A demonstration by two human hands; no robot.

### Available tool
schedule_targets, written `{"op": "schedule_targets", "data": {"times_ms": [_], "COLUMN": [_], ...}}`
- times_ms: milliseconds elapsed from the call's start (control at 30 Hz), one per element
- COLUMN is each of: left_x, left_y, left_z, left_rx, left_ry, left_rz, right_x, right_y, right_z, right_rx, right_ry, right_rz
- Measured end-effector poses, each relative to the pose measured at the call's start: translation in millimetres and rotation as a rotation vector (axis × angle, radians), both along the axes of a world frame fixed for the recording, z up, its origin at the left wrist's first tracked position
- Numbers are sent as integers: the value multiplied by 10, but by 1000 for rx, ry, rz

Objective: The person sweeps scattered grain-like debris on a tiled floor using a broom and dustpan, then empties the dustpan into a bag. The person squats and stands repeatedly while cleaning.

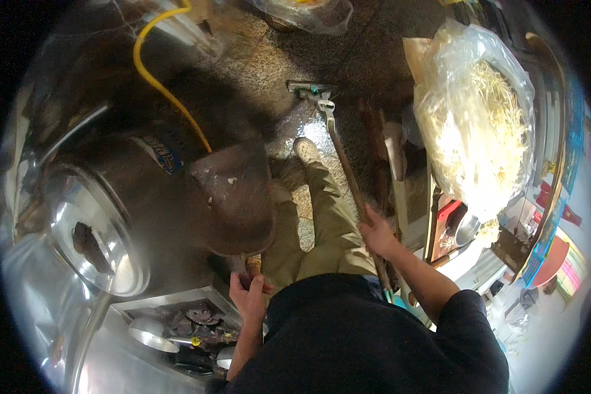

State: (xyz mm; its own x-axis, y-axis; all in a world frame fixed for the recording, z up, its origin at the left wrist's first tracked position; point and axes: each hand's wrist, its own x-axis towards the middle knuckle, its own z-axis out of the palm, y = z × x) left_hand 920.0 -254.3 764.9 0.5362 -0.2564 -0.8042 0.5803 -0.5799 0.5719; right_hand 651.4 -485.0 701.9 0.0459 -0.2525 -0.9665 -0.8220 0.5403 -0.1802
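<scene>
My left hand is closed on the handle of a brown dustpan-like scoop, which hangs low beside my left leg with a few pale bits in its pan. My right hand grips a long pole. At the pole's far end a flat, wide head rests on the wet floor, beyond my shoe. What material the head is made of cannot be told.
A large clear bag of bean sprouts stands at the right. At the left are a round metal lid and a yellow hose. A tray with a ladle lies lower left. Another plastic bag is at the top.
</scene>
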Motion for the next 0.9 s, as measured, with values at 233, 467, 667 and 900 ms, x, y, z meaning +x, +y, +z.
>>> {"op": "schedule_targets", "data": {"times_ms": [233, 467, 667, 900], "left_x": [57, -169, -373, -516], "left_y": [400, 746, 800, 868], "left_z": [-35, -53, -48, 12], "left_rx": [-9, 34, 50, -22], "left_ry": [-25, 12, 56, 43], "left_rz": [-102, -93, -36, -19], "right_x": [-44, 96, -262, -207], "right_y": [-255, 194, 620, 319], "right_z": [-208, -540, 25, 462], "right_rx": [-222, -140, -13, -135], "right_ry": [-66, 43, 11, -50], "right_rz": [-159, 127, 47, -215]}}
